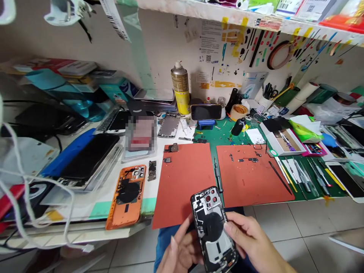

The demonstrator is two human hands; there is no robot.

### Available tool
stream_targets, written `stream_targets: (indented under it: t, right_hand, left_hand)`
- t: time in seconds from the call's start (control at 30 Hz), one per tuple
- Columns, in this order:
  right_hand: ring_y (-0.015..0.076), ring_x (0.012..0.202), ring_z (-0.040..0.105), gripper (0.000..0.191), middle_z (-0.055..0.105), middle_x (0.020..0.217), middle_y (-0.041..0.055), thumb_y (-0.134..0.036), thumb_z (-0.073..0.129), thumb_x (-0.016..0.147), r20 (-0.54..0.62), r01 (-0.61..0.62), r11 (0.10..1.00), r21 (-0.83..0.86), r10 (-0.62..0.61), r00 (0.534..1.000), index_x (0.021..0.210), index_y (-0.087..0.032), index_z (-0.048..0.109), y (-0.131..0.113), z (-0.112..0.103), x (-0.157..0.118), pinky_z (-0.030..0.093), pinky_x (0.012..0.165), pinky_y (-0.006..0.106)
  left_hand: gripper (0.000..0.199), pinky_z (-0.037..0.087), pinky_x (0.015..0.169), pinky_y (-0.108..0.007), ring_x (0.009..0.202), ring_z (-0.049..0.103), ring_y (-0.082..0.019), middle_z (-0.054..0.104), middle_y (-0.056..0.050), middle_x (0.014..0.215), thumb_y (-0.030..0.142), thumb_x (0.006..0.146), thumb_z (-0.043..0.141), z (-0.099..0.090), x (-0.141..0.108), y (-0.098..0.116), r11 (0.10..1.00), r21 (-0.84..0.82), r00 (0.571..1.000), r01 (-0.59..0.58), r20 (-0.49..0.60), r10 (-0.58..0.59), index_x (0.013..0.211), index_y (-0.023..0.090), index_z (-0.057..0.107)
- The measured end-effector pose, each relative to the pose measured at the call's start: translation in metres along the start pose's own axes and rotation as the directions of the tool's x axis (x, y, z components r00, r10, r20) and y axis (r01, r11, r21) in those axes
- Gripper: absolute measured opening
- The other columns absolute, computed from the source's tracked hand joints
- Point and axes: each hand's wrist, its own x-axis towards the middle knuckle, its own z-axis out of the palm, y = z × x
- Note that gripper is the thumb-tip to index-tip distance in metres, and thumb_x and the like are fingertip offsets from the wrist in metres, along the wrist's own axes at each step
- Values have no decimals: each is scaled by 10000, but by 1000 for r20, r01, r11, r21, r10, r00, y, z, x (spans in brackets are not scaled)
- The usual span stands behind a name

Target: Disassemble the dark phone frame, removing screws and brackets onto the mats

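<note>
A dark-rimmed phone housing (214, 227), its inner side with a round black coil facing up, is held tilted over my lap at the table's front edge. My left hand (183, 244) supports it from the left and below. On its right edge, my right hand (247, 231) grips with thumb on top and fingers beneath. Just behind the housing, a screwdriver (218, 174) lies between two red mats. Small phone parts (171, 148) rest on the left mat (182, 182), and more small parts (252, 160) are on the right mat (250, 185).
An orange phone housing (127, 197) and a narrow circuit board (152, 170) lie left of the mats. Behind stand a spray can (181, 89) and a propped phone (206, 112). Tweezers and tools (304, 174) lie at the right. White cables (36, 178) hang at the left.
</note>
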Motion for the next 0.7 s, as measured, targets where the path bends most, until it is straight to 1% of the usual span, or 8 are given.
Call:
stream_targets:
  t: [0.1,0.17,0.23,0.33,0.4,0.53,0.63,0.7]
  right_hand:
    - [86,596,299,502,466,692,-50,-665,682,1023,70,8,998,-64,-4,998,1184,-209,821,-17,-12,3,315,533,224]
    - [90,625,314,448,482,720,-45,-631,702,1025,110,-19,999,-43,23,994,1176,-225,817,-24,-11,7,321,548,218]
    - [91,635,329,454,483,738,-37,-645,710,1012,136,-47,999,10,45,990,1111,-214,812,-27,-5,10,311,540,214]
    - [79,597,297,524,437,720,-39,-701,713,979,145,-78,995,65,68,987,957,-181,777,-26,6,13,265,492,214]
    - [69,566,274,542,411,708,-46,-717,716,966,144,-102,991,86,88,986,930,-178,755,-23,10,13,233,460,214]
    - [62,536,293,551,426,714,-47,-732,705,964,122,-126,988,90,115,986,941,-182,740,-15,13,11,248,445,217]
    - [74,516,328,559,439,685,-48,-747,653,989,103,-116,993,-10,116,988,927,-196,730,-10,14,12,284,456,234]
    - [101,520,398,527,507,661,-34,-710,589,1042,29,-13,986,-167,18,999,969,-215,755,-10,13,14,344,498,257]
  left_hand:
    - [791,551,1100,-528,1329,686,-387,724,-186,1452,803,1037,446,24,16,28,985,-114,985,127,135,-111,1502,210,688]
    - [821,446,1221,-544,1453,596,-393,701,-180,1495,819,1026,450,37,23,39,981,-153,980,120,178,-92,1519,201,673]
    - [814,380,1273,-549,1505,553,-382,695,-154,1514,825,1019,466,46,27,42,972,-217,987,86,150,-54,1562,242,634]
    - [801,374,1274,-573,1463,605,-371,734,-133,1461,799,1022,514,53,29,40,950,-312,999,22,54,-6,1659,314,500]
    - [830,402,1251,-587,1404,655,-377,757,-148,1408,780,1031,526,56,30,39,938,-347,1000,4,20,3,1703,306,415]
    - [846,461,1209,-577,1321,707,-375,772,-152,1350,762,1020,577,62,32,40,925,-379,1000,-7,-14,2,1700,284,417]
    - [832,511,1167,-565,1235,748,-362,784,-137,1311,760,995,624,63,35,40,921,-389,997,-6,-77,-26,1670,298,470]
    - [833,548,1128,-560,1170,772,-359,794,-147,1277,753,988,635,61,37,41,922,-388,990,-19,-134,-36,1656,277,496]
